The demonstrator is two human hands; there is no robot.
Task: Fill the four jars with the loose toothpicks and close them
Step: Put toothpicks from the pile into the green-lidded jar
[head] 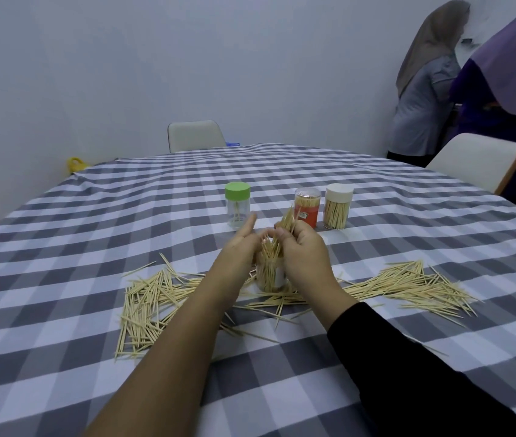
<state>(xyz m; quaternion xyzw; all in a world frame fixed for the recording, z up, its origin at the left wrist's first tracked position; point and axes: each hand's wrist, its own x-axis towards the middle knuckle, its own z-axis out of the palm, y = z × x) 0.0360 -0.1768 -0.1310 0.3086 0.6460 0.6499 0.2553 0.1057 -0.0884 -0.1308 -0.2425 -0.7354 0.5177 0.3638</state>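
Note:
An open clear jar (271, 277) stands upright on the checked tablecloth (92, 216), partly filled with toothpicks that stick out of its mouth. My left hand (239, 244) lies against the jar's left side with straight fingers. My right hand (302, 247) pinches a bundle of toothpicks (287, 219) above the jar's mouth. Loose toothpicks lie in a pile at the left (146, 301) and a pile at the right (408, 285). Behind stand a green-lidded jar (237, 205) with few toothpicks, a red-labelled jar (307, 207) and a white-lidded jar (338, 210), the last two full.
Two white chairs stand at the table, one at the far side (195, 135) and one at the right (474, 160). Two people (424, 89) stand at the back right, beyond the table. A yellow object (75, 164) sits by the far left edge.

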